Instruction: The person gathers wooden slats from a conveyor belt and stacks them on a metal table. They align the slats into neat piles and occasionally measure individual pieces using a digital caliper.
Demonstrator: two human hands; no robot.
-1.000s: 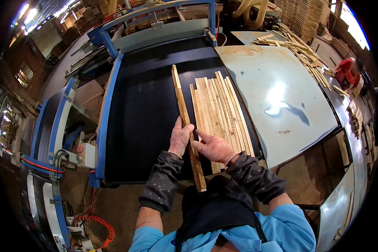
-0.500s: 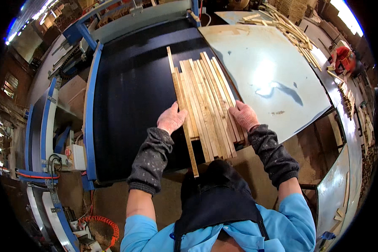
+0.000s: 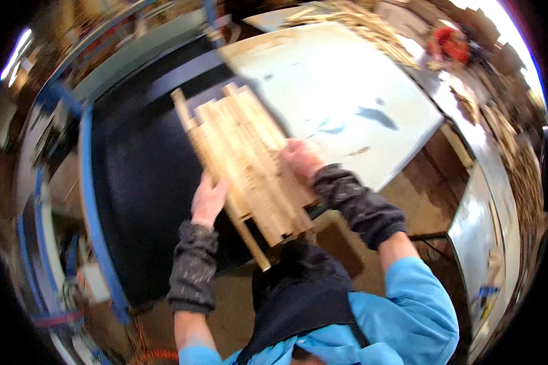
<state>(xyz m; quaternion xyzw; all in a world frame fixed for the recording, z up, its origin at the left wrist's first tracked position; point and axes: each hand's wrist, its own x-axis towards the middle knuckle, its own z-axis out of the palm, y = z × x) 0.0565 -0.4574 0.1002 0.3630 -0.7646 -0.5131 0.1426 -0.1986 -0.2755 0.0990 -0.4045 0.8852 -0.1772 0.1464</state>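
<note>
A bundle of long pale wooden strips [image 3: 243, 155] lies side by side on the black belt [image 3: 140, 164], its near ends reaching past the belt's front edge toward my apron. The far ends are uneven, and one strip on the left sticks out beyond the others. My left hand [image 3: 209, 198], in a light glove, is closed on the left side of the bundle, its thumb over the top. Against the right edge, my gloved right hand [image 3: 301, 159] grips the strips with curled fingers. Motion blur softens the fingers, and their undersides are hidden.
Blue machine rails [image 3: 88, 182] border the belt on the left. A pale sheet-topped table [image 3: 347, 91] adjoins it on the right, with more strips [image 3: 359, 27] piled behind. A person in red [image 3: 449, 45] is at the far right, beside a long metal bench [image 3: 469, 210].
The view has swung, so belt, strips and hands appear farther left and more tilted. Both hands stay at the bundle's sides; whether the strips slid on the belt is unclear.
</note>
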